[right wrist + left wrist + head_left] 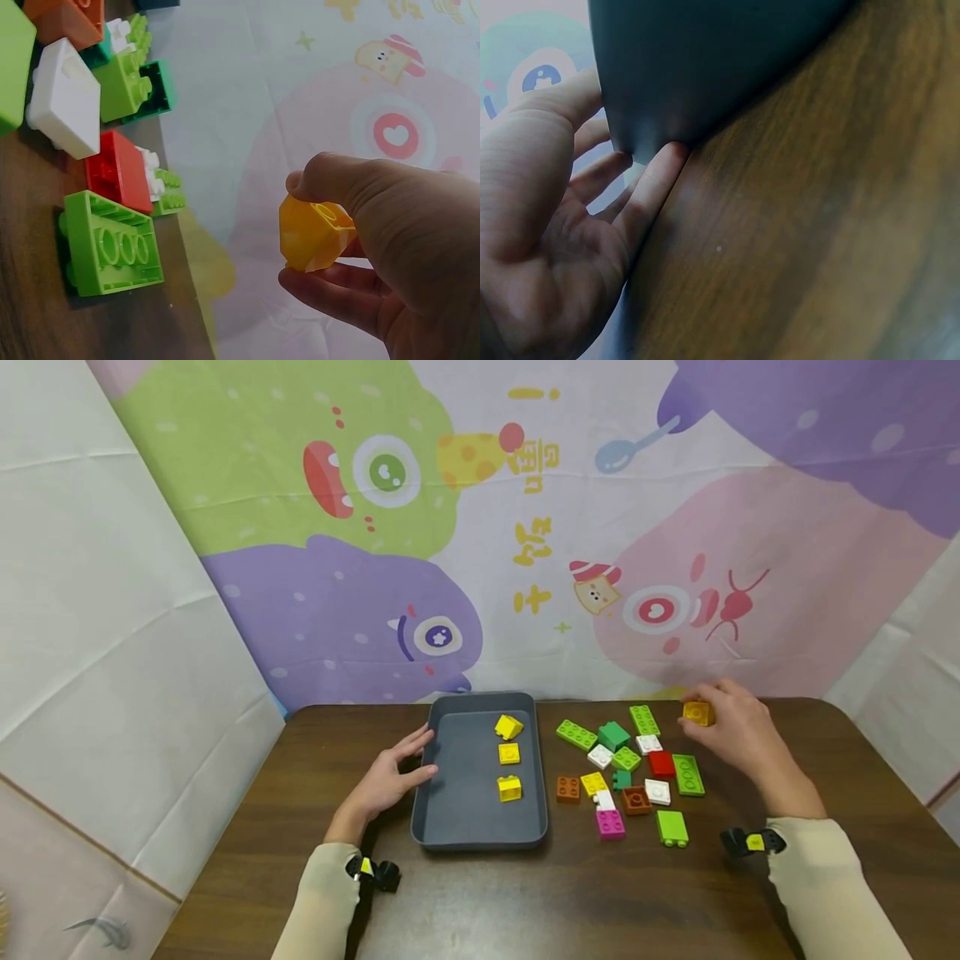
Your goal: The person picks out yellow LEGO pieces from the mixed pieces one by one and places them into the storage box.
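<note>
My right hand (731, 722) pinches a yellow toy brick (311, 232) between thumb and fingers, held up past the far right of the loose bricks. In the head view the brick's hollow underside shows. At the left side of a dark grey tray (457, 822), my left hand (390, 781) rests with fingers fairly straight and spread, its thumb at the rim and its fingertips against the outer wall. Inside the tray, along its right half, a tilted yellow brick (508, 727), a flat yellow brick (509, 753) and another yellow brick (509, 788) lie in a column.
Right of the tray several loose bricks lie on the wooden table (480, 910). Among them are a red brick (662, 764), a magenta brick (610, 825), a brown brick (567, 789), a yellow brick (593, 784) and a green brick (613, 736). A printed cloth (487, 652) hangs behind the table.
</note>
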The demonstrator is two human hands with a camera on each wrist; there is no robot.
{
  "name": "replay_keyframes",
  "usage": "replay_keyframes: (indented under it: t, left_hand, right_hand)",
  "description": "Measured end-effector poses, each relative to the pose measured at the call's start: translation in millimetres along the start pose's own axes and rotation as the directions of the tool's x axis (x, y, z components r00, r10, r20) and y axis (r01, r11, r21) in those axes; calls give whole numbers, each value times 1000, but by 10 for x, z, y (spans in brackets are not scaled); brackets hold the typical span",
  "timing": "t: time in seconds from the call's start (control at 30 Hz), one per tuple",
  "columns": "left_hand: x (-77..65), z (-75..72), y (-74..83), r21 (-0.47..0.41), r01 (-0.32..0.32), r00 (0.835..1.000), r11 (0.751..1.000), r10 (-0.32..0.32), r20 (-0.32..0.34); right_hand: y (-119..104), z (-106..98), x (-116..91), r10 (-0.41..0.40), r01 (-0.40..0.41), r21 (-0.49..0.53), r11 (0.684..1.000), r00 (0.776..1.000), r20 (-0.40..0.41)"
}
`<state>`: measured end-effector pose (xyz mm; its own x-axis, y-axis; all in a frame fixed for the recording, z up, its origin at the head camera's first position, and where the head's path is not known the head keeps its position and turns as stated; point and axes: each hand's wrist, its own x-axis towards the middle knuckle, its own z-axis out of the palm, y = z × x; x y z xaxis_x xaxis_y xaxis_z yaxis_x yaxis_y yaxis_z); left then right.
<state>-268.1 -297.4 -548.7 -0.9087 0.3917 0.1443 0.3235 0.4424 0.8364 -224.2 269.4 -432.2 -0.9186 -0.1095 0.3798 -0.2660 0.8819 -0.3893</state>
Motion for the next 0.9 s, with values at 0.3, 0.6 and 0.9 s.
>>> replay_keyframes:
  t: [0.3, 0.6, 0.9]
  left_hand:
    - [50, -1, -156, -5, 50, 999, 999, -50, -4]
    - [-72, 1, 407, 16, 50, 999, 999, -50, 6]
    - [-102, 8, 545, 10, 98, 995, 995, -98, 13]
  right_hand:
    - [-19, 76, 57, 19, -20, 17, 1000, 997, 77]
    - [-79, 116, 140, 1, -2, 12, 1000, 994, 112]
    - [-150, 163, 219, 5, -9, 32, 999, 989, 146]
